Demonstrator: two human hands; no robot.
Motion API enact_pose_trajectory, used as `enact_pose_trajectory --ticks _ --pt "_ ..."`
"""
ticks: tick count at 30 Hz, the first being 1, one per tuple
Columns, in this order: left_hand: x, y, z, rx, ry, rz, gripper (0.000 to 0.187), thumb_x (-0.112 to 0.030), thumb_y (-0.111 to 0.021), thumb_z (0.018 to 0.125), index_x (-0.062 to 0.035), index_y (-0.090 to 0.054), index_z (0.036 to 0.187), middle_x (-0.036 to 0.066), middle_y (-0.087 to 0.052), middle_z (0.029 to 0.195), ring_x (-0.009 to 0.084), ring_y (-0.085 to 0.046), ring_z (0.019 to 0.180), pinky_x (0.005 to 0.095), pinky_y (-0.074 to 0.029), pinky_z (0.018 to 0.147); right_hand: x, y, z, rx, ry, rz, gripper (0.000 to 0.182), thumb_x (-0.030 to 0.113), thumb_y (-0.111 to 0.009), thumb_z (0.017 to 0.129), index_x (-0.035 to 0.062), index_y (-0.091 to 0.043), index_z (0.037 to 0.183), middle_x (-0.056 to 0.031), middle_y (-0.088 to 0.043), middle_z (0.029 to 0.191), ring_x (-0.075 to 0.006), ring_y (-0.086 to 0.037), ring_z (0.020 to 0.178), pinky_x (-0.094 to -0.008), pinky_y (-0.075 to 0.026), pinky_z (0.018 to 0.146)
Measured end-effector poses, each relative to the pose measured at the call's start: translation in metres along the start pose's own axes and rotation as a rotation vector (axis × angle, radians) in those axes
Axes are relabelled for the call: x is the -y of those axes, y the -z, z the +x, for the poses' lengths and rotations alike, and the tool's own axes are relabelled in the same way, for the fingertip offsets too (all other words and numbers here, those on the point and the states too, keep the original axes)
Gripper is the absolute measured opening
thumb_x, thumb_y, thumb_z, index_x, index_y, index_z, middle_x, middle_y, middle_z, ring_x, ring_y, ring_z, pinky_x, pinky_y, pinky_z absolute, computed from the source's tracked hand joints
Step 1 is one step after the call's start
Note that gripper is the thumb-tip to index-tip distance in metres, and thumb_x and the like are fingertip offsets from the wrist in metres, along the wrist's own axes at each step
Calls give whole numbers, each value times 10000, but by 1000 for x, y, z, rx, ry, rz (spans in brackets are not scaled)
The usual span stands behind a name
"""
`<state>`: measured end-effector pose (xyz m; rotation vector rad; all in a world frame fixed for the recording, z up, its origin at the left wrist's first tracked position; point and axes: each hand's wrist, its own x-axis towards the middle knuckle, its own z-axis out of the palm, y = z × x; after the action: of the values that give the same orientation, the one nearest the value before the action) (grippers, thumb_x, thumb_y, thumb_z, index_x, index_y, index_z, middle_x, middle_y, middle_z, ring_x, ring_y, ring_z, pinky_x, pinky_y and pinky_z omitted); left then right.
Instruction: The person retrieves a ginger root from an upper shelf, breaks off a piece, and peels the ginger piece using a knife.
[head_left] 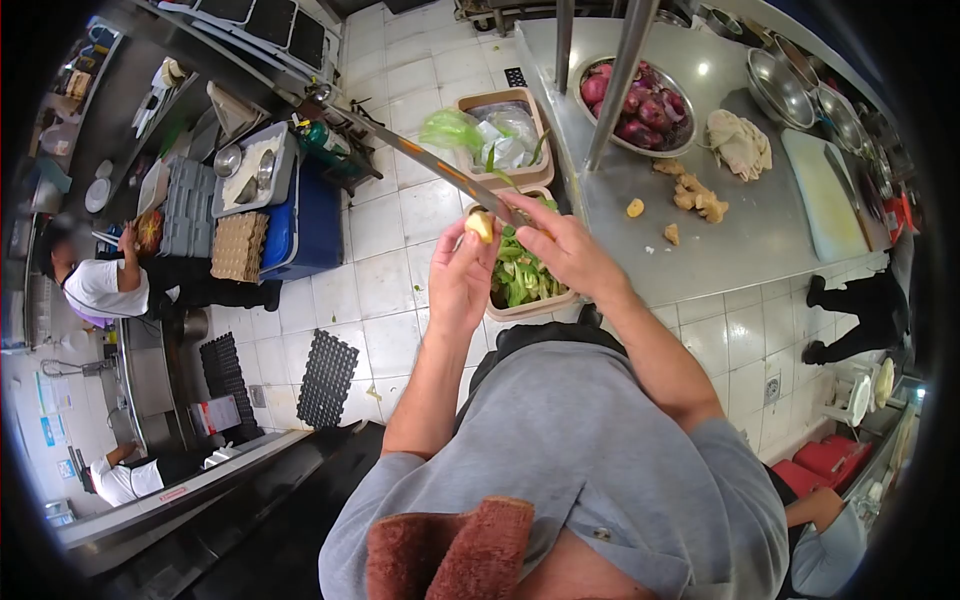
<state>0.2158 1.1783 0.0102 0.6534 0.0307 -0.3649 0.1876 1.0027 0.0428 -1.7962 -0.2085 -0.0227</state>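
Pinched in the fingers of my left hand (463, 270) is a small yellow piece of ginger (482, 225). My right hand (560, 245) is closed around a long knife (430, 160), whose blade points up and to the left, close above the ginger. Below both hands a beige bin (530, 308) holds green leafy scraps (525, 275). On the steel table (640, 270) to the right lie a large ginger root (700, 198), a small peeled piece (635, 208) and another small piece (671, 234).
A bowl of red onions (640, 108), a cloth (740, 143) and a cutting board (822, 190) with a knife are on the table. A second bin (500, 98) holds plastic bags. Blue crates (300, 225) stand left. Other people are at the left and right edges.
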Motion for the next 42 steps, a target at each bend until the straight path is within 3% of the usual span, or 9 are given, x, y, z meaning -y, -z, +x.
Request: enact_pose_trajectory --ticks 3,5,6,11,22,24,29,37,42 --pt "-8 9 6 -33 -34 -68 266 -56 -591 916 -42 -498 1165 115 -599 1142 215 -578 1108 353 -452 1001 2 -3 -3 -2 43 -59 553 350 -563 925 37 -442 1364 -205 -654 1007 -309 -647 875 -367 -479 786" --pt "-7 12 10 -45 -47 -60 255 -62 -565 931 -43 -481 1172 120 -588 1163 218 -575 1115 345 -450 1002 11 -3 -6 108 -50 -157 568 336 -579 918 47 -423 1382 -194 -631 829 -303 -621 716 -379 -464 670" --pt "-7 13 11 -23 -59 -41 244 -70 -558 937 -39 -489 1168 115 -592 1157 216 -579 1103 345 -455 994 7 -9 -6 57 51 -149 573 330 -582 915 72 -414 1398 -178 -576 701 -300 -573 607 -384 -433 596" --pt "-4 19 13 42 -20 -50 282 -71 -517 952 12 -475 1218 96 -578 1176 175 -579 1097 293 -490 953 4 -18 -6 56 98 -189 580 342 -588 911 106 -411 1410 -173 -572 681 -312 -571 601 -386 -437 591" --pt "1 16 7 7 -10 -11 229 -90 -545 942 -14 -500 1154 72 -605 1097 156 -597 1027 285 -499 909 5 -15 -3 25 117 -223 563 352 -577 916 111 -423 1401 -178 -586 687 -342 -566 591 -416 -431 583" --pt "4 18 6 38 8 13 220 -91 -555 937 -20 -504 1139 70 -611 1083 161 -596 1029 294 -493 920 11 -11 0 78 17 -230 535 352 -568 921 85 -445 1368 -201 -631 799 -366 -608 685 -420 -456 632" --pt "9 4 0 -75 98 35 212 -13 -624 876 -45 -558 1075 74 -631 1045 178 -607 1000 315 -480 918 -14 -6 6 -45 82 -140 523 365 -548 928 61 -450 1342 -213 -643 1041 -396 -632 891 -430 -483 753" --pt "-3 13 7 -1 33 83 166 -52 -618 891 -44 -584 1053 54 -644 1062 145 -607 959 304 -463 873 7 -1 -6 124 18 -178 555 380 -558 918 95 -439 1378 -154 -586 657 -317 -575 620 -389 -438 611" --pt "0 16 5 8 44 142 131 -34 -631 878 -31 -606 1006 57 -653 1008 148 -611 915 322 -474 849 -2 -5 -4 94 44 -211 523 397 -551 917 127 -462 1356 -158 -595 663 -332 -590 634 -403 -441 619"
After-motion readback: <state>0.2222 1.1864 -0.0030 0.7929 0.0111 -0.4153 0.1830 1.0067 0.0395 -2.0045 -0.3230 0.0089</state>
